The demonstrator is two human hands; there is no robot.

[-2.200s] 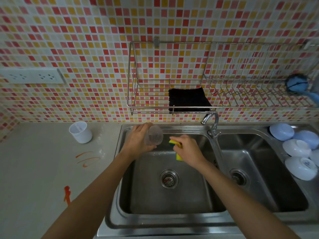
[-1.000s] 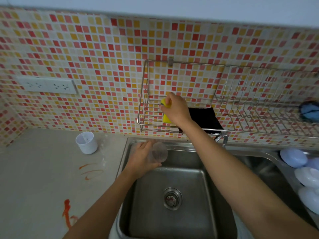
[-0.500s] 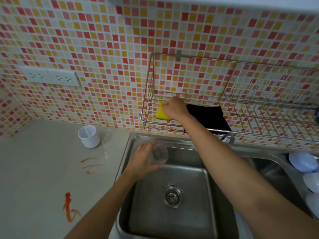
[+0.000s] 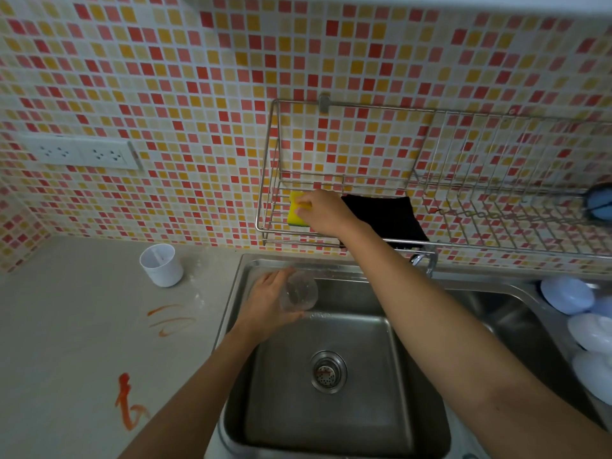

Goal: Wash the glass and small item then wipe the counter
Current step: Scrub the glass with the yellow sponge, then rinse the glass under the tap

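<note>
Lowered onto rack, one sponge; left hand grips one glass.

The wall is covered with small mosaic tiles in red, orange, yellow and white. A white outlet strip with 2 sockets is fixed on it at the left. A metal wire rack hangs on the wall. The light is soft and even.

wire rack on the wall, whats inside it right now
The wire rack holds a yellow sponge under the right hand, a black cloth beside it, and a blue item at the far right. The hand covers part of the sponge.
</note>
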